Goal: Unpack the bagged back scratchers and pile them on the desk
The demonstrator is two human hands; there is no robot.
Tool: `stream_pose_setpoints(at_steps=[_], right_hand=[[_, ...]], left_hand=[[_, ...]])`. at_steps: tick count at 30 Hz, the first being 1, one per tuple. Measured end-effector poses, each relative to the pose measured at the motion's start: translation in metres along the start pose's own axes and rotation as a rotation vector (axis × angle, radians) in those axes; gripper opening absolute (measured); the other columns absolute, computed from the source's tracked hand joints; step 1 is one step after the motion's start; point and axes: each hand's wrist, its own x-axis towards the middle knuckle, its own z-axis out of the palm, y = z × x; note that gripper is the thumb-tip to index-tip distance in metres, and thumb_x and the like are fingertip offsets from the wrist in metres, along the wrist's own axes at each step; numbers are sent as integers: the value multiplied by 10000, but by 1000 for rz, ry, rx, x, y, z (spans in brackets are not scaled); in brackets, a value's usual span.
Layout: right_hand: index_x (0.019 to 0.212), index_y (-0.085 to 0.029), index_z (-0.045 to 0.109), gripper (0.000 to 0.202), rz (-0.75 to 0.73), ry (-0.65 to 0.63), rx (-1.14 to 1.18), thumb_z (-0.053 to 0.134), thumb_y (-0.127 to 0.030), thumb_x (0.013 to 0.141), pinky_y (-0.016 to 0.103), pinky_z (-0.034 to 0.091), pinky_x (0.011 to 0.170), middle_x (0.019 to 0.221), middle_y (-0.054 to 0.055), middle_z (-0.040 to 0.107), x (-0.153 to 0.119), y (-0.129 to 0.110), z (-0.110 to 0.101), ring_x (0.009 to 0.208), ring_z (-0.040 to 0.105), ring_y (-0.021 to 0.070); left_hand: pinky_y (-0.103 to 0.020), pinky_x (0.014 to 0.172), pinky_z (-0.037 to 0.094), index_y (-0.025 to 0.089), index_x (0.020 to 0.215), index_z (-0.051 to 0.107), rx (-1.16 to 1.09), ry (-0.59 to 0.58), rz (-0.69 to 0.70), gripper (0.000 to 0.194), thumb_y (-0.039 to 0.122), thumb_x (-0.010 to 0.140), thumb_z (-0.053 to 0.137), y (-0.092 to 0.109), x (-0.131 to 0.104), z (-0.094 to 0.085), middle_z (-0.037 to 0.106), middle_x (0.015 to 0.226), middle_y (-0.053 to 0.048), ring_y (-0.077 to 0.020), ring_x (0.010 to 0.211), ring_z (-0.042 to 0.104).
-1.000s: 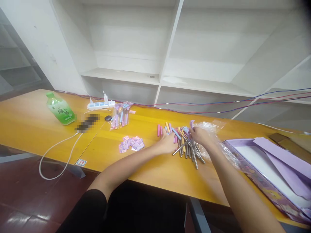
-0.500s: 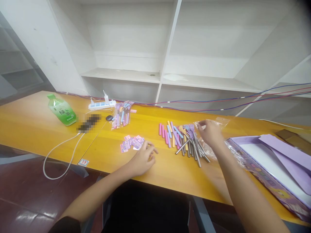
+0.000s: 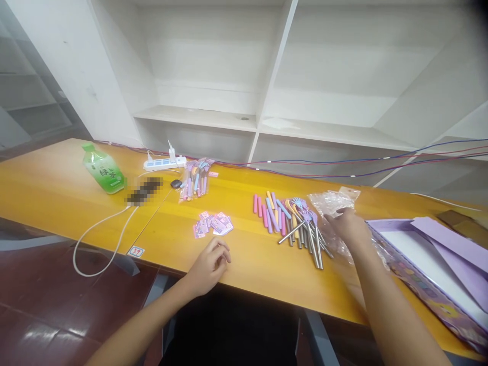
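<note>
My left hand [image 3: 210,263] rests near the table's front edge, fingers loosely bent with nothing in them. Just beyond it lie several small pink and purple printed cards [image 3: 217,223]. On the right, my right hand [image 3: 351,230] is at a heap of clear plastic bags [image 3: 330,202], thumb and fingers closing on the film; the exact grip is partly hidden. Left of that hand is a pile of metal rods with claw-shaped coloured heads, like back scratchers [image 3: 305,223]. Loose pink, purple, yellow and blue handle sleeves [image 3: 271,213] lie beside the rods.
A filled plastic bag [image 3: 196,180] of the coloured tools lies at the back, near a white power strip [image 3: 164,162]. A green tea bottle [image 3: 102,170], a blurred-out object and a white cable are left. A shallow purple box [image 3: 427,284] lies right; shelves [image 3: 198,114] stand behind.
My right hand has moved right and nearer me, uncovering more of the plastic bags. My left hand has drawn back left from the cards, its fingers more bent. The view has shifted slightly.
</note>
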Motion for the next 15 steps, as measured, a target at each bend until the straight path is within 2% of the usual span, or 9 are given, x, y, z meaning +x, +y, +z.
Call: stream_pose_setpoints(at_steps=[2,4,7,11,13,15], right_hand=[[1398,-68,613,751,-10,-22,-24,626,-645,918,544,537,972,1354,342,611,-2,1,0,1188,671,464],[1438,-76,595,815,-40,-65,-83,654,-680,894,536,519,1004,1439,344,539,-6,4,-1,1232,644,464],[1424,-93,628,694,-150,-112,-196,723,-531,893,491,489,1013,1405,327,555,-10,10,-6,1253,620,445],[1267,-149,738,408,-253,-113,-228,736,-298,887,466,450,989,1355,285,629,-11,17,-24,1218,616,423],[1217,-160,749,311,-293,-83,-218,675,-240,927,456,436,1012,1327,261,662,-16,14,-36,1214,615,395],[1239,-161,724,304,-324,-23,-201,546,-249,1009,445,420,1058,1325,243,667,-29,6,-47,1256,595,367]], left_hand=[[-282,775,492,200,958,613,28,-12,13,190,95,985,458,0,-2,0,578,1141,-75,-167,924,593],[-281,791,486,203,970,608,66,-26,30,196,75,974,460,0,-3,0,573,1143,-68,-163,927,593],[-276,793,484,205,982,604,119,-43,49,218,47,956,456,2,-3,2,571,1134,-61,-156,904,590],[-271,793,486,205,982,595,145,-45,73,221,38,952,453,4,-3,2,572,1114,-55,-152,886,586],[-274,800,487,206,978,592,146,-43,78,219,36,949,457,3,-2,2,573,1110,-52,-153,893,590],[-281,808,490,207,977,591,145,-42,85,221,32,944,460,2,-2,2,575,1108,-55,-159,904,595]])
